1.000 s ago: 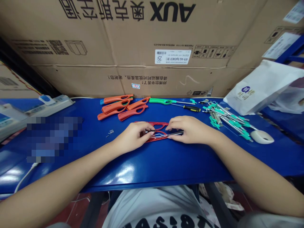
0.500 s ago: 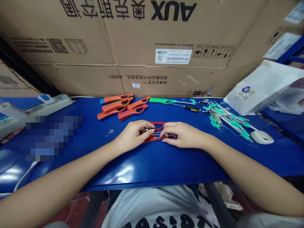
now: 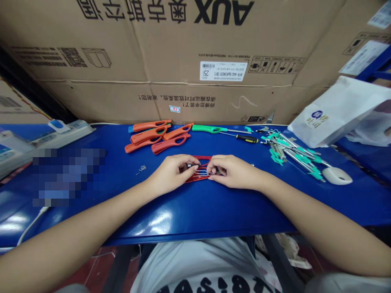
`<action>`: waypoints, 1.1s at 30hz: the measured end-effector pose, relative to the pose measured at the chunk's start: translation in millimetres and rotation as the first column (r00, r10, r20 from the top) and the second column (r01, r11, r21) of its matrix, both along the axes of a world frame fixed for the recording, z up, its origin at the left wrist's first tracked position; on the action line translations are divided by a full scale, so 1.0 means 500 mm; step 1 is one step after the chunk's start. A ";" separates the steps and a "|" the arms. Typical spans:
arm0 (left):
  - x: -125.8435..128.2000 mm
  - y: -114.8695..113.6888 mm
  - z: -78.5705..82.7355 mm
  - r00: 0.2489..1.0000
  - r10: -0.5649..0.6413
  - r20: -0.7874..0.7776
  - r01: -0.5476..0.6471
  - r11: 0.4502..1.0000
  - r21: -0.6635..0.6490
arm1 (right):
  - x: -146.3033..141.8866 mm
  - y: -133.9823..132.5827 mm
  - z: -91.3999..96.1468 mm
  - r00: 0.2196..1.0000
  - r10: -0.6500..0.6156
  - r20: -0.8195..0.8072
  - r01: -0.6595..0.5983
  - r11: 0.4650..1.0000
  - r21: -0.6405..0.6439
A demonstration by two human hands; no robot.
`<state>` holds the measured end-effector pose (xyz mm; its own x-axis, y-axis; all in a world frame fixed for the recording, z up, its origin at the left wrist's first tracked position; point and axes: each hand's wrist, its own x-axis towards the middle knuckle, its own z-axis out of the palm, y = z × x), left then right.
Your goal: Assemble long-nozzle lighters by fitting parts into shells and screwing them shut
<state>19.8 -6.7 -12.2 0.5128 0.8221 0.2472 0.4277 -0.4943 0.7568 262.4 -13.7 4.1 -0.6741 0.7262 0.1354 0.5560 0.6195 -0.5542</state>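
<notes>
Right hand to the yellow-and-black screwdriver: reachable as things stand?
Likely yes: the screwdriver lies just beyond the right hand, and nothing visible covers it. That hand is busy at the red lighter casing, so it would probably have to leave that first.

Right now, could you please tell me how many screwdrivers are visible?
1: the black-and-yellow-handled screwdriver, lying beyond the bare right hand; others may be hidden.
</notes>
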 end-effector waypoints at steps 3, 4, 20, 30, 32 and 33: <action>0.000 -0.001 0.000 1.000 -0.005 0.002 0.005 1.000 -0.004 | -0.001 -0.001 -0.001 1.000 -0.009 -0.014 0.009 1.000 -0.007; 0.000 0.000 0.000 1.000 -0.007 0.004 0.007 1.000 -0.006 | -0.001 -0.001 0.000 1.000 -0.011 -0.018 0.011 1.000 -0.010; 0.000 0.001 0.002 1.000 -0.021 0.004 0.021 0.999 -0.031 | 0.005 0.001 -0.008 0.990 0.086 0.113 -0.105 0.981 0.164; 0.001 0.000 0.002 1.000 -0.021 0.003 0.021 1.000 -0.020 | -0.004 -0.009 0.000 0.999 0.000 0.038 -0.002 0.999 0.053; 0.001 0.001 0.001 1.000 -0.024 0.000 0.024 1.000 -0.012 | -0.007 -0.014 0.002 0.998 -0.001 0.059 -0.002 0.998 0.056; 0.001 0.001 0.000 1.000 -0.026 -0.002 0.026 1.000 -0.009 | -0.009 -0.015 0.002 0.997 0.000 0.073 -0.004 0.998 0.059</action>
